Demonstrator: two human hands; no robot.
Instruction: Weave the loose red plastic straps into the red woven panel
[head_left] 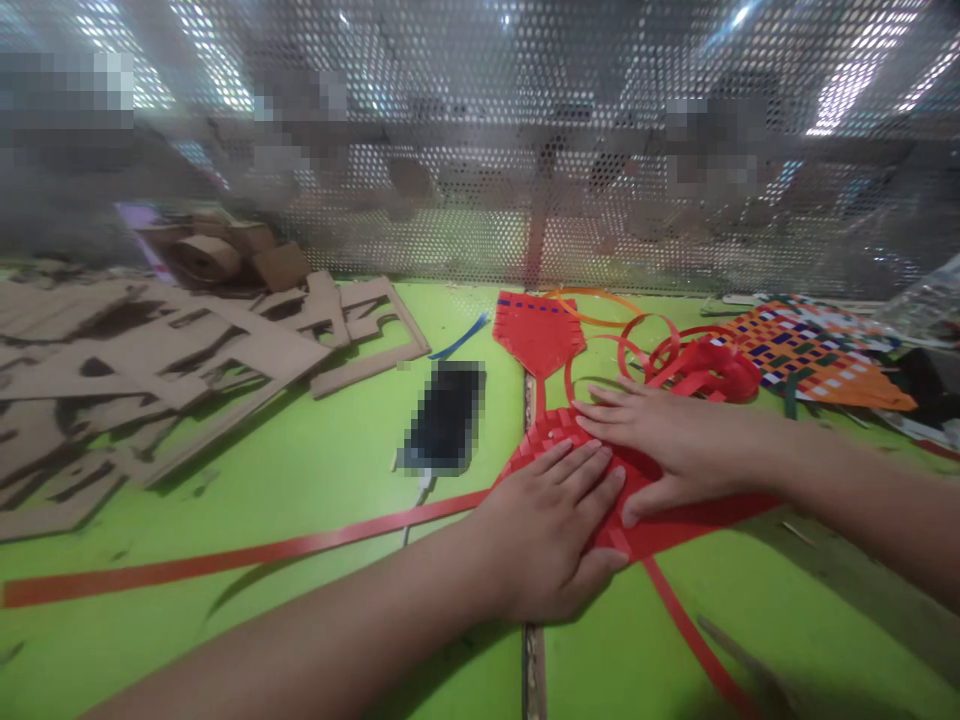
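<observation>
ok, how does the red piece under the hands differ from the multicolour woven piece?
The red piece looks all red; the multicolour piece mixes orange, white, blue and green.

The red piece lies under the left hand and right hand; the multicolour piece lies clear of both.

Both show interlaced strips.

- Nine o'clock: brown cardboard cut-outs (262, 345) heaped on the green surface (315, 460).
- Ten o'clock: a brown roll (223, 262) behind the heap.
- Seven o'clock, near centre: a blurred dark phone (446, 415), white cable (426, 482) at its lower end.
- Twelve o'clock: a perforated panel (465, 240).
- Three o'clock: a multicoloured woven sheet (814, 345), clear plastic (930, 305) beside it.
</observation>
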